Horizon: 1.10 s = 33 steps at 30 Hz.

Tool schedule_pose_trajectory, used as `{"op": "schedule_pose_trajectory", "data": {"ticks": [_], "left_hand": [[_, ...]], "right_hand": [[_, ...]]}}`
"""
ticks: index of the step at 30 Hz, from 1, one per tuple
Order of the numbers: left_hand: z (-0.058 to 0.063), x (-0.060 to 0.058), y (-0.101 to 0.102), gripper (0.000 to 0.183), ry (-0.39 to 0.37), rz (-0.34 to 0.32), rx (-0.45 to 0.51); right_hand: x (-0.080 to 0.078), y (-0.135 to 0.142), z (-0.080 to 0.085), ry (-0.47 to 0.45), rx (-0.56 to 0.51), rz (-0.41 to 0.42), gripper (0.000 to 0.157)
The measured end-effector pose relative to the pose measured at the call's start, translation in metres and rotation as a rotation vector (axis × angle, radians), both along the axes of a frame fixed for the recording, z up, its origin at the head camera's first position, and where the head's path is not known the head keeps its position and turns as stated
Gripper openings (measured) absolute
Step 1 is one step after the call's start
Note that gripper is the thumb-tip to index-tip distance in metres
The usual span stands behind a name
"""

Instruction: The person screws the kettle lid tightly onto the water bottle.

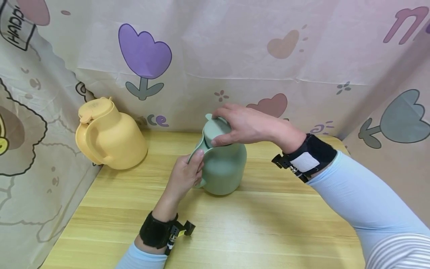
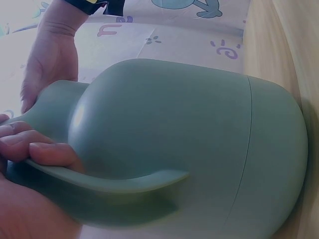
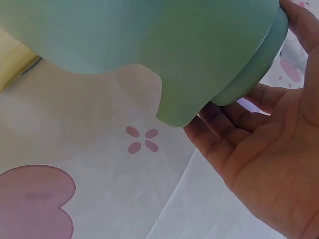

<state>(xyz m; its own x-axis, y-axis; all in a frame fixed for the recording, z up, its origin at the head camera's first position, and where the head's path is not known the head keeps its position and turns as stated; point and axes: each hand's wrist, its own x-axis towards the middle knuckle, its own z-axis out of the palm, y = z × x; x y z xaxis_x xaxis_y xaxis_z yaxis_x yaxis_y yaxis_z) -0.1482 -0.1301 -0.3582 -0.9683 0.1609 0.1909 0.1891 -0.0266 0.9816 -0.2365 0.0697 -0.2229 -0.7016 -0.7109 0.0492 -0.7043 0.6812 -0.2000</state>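
A sage-green thermos jug (image 1: 223, 170) stands on the wooden table, its round lid (image 1: 215, 129) set in the top. My left hand (image 1: 183, 173) grips the jug's handle (image 2: 114, 184), fingers wrapped around it. From above and the right, my right hand (image 1: 246, 123) holds the lid by its edge, thumb on the near side and fingers on the far side. The right wrist view shows those fingers curved around the lid's rim, close by the spout (image 3: 177, 112). Its palm stays off the lid there.
To the left, a yellow jug (image 1: 114, 140) of similar shape stands near the table's back left corner, its handle facing forward. A printed cloth (image 1: 208, 45) hangs behind the table (image 1: 268, 228) and along both sides. Black straps with small cameras sit on both wrists.
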Motion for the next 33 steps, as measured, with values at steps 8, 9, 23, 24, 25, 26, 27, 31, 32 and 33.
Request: {"op": "schedule_pose_trajectory", "data": {"ticks": [8,9,23,24,25,26,27,31,32,33], "left_hand": [[0.000,-0.001,0.001,0.055,0.011,-0.010,-0.003],[0.000,-0.001,0.001,0.055,0.011,-0.009,-0.002],[-0.001,-0.001,0.000,0.055,-0.004,0.001,0.008],[-0.001,-0.001,0.000,0.055,-0.005,0.001,0.007],[-0.001,-0.001,0.000,0.055,-0.006,0.002,0.006],[-0.001,-0.001,0.000,0.055,-0.006,0.002,0.005],[0.000,-0.001,0.000,0.055,-0.004,0.002,0.004],[0.000,-0.001,0.000,0.054,0.006,0.000,0.006],[0.000,-0.001,0.000,0.054,0.009,-0.001,0.007],[0.000,-0.001,0.000,0.054,0.011,-0.002,0.009]], "right_hand": [[-0.002,0.007,0.001,-0.039,-0.016,0.064,0.082],[-0.002,0.008,0.001,-0.045,-0.021,0.073,0.079],[-0.002,0.005,-0.010,-0.020,-0.082,0.007,0.069],[-0.002,0.005,-0.010,-0.015,-0.085,0.005,0.069],[-0.001,0.005,-0.011,-0.014,-0.088,0.002,0.069],[-0.001,0.005,-0.011,-0.013,-0.091,-0.002,0.070],[-0.001,0.005,-0.011,-0.010,-0.096,-0.005,0.070],[0.000,0.005,-0.013,-0.013,-0.111,-0.040,0.075],[0.001,0.005,-0.013,-0.015,-0.114,-0.054,0.076],[0.001,0.005,-0.014,-0.018,-0.116,-0.068,0.077]]}}
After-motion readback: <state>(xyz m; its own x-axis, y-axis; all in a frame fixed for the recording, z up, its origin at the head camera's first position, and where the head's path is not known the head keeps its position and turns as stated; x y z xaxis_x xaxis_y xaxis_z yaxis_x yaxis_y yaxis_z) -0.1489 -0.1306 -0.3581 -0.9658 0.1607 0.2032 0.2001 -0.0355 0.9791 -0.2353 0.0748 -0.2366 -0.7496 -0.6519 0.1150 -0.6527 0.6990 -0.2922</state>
